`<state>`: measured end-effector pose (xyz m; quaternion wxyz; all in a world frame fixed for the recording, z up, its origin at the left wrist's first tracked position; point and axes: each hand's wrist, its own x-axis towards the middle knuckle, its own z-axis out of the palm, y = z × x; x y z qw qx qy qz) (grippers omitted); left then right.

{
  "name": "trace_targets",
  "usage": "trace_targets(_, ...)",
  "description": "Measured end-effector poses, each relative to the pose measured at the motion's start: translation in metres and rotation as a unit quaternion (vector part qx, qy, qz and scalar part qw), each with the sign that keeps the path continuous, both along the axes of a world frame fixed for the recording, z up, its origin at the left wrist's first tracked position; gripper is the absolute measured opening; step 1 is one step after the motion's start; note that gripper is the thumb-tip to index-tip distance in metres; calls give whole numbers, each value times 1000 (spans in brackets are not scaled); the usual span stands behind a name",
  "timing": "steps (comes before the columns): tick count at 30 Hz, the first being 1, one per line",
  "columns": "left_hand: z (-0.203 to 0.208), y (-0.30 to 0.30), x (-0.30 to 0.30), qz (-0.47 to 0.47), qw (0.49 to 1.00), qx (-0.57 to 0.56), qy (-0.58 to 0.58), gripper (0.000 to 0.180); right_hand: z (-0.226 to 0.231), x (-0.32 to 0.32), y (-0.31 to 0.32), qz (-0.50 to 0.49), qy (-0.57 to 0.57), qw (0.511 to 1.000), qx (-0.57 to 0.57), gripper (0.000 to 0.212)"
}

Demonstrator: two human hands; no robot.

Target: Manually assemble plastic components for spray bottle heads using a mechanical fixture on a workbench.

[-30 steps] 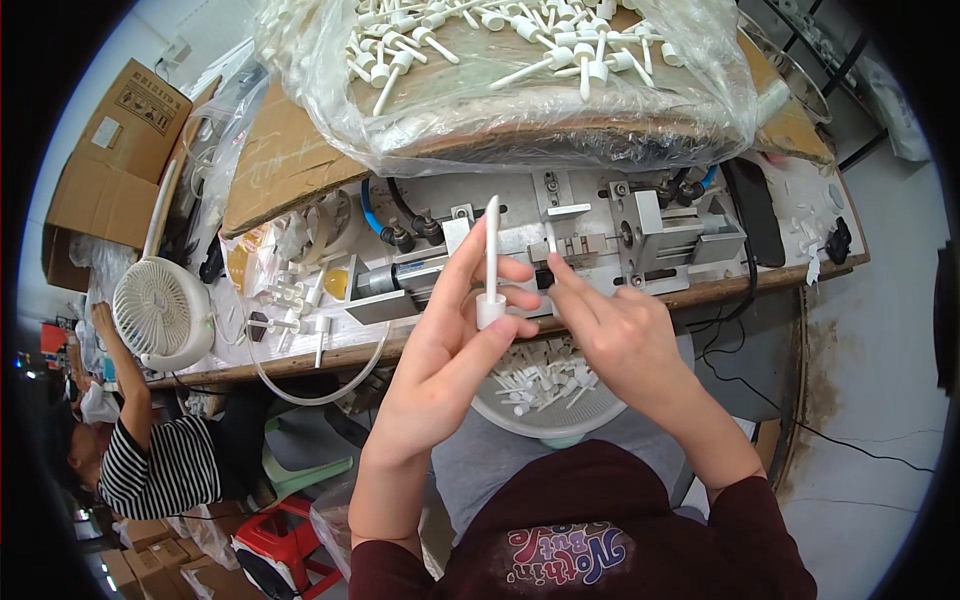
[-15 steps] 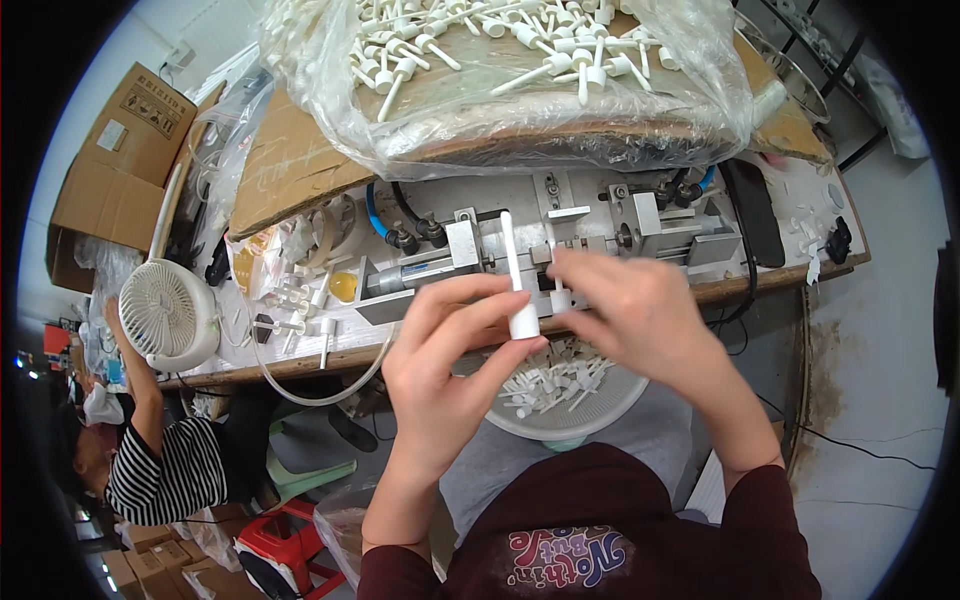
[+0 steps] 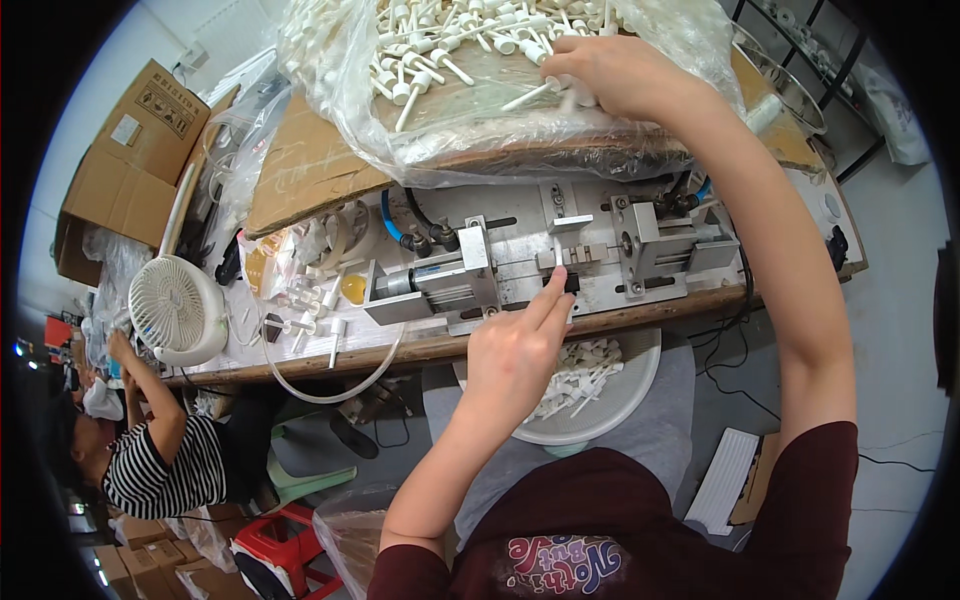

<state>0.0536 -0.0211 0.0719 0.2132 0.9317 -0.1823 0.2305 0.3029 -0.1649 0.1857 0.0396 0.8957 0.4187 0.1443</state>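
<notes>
At the metal fixture point(image 3: 600, 254) on the bench, my left hand point(image 3: 515, 350) has its fingers closed together at a white stemmed plastic part point(image 3: 559, 250). The thin stem of this part shows beyond my fingertips; its lower end is hidden by my fingers. My right hand point(image 3: 615, 75) reaches across to the pile of white stemmed plastic parts point(image 3: 450, 35) on the clear plastic sheet point(image 3: 450, 150). Its fingers curl down and pinch at one of these parts point(image 3: 552, 86), partly covered and slightly blurred.
Metal cylinder clamps point(image 3: 430, 283) flank the fixture, with blue and black hoses. A basin point(image 3: 645, 385) of white parts sits below the bench edge. To the left are a white fan point(image 3: 178, 310), loose parts point(image 3: 338, 335) and a co-worker in a striped top point(image 3: 170, 465).
My right hand has moved from the fixture up to the pile. My left hand has lowered the white part it held upright and now reaches forward to the fixture.
</notes>
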Motion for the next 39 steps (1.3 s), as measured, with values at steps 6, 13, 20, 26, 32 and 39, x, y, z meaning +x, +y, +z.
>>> trace_targets(6, 7, -6, 7, 16, 999, 35, 16, 28, 3, -5, 8, 34, 11, 999, -17, 29)
trace_targets(13, 3, -8, 9, 13, 1000, 1, 28, 27, -15, 9, -20, 133, -51, 972, 188, 33)
trace_targets(20, 12, -2, 7, -7, 998, -34, 48, 30, 10, -49, -45, 63, 364, 744, 556, 29)
trace_targets(26, 45, -4, -1, 15, 942, -334, -37, 50, -21, -152, -41, 13, 555, 549, 625, 19)
trace_targets(32, 41, -4, -22, -132, 958, -253, -25, 40, -63, -188, -38, 2, 693, 383, 610, 18)
trace_targets(39, 38, -2, -31, -74, 962, -261, 5, 39, -78, -196, -49, -91, 621, 433, 647, 22)
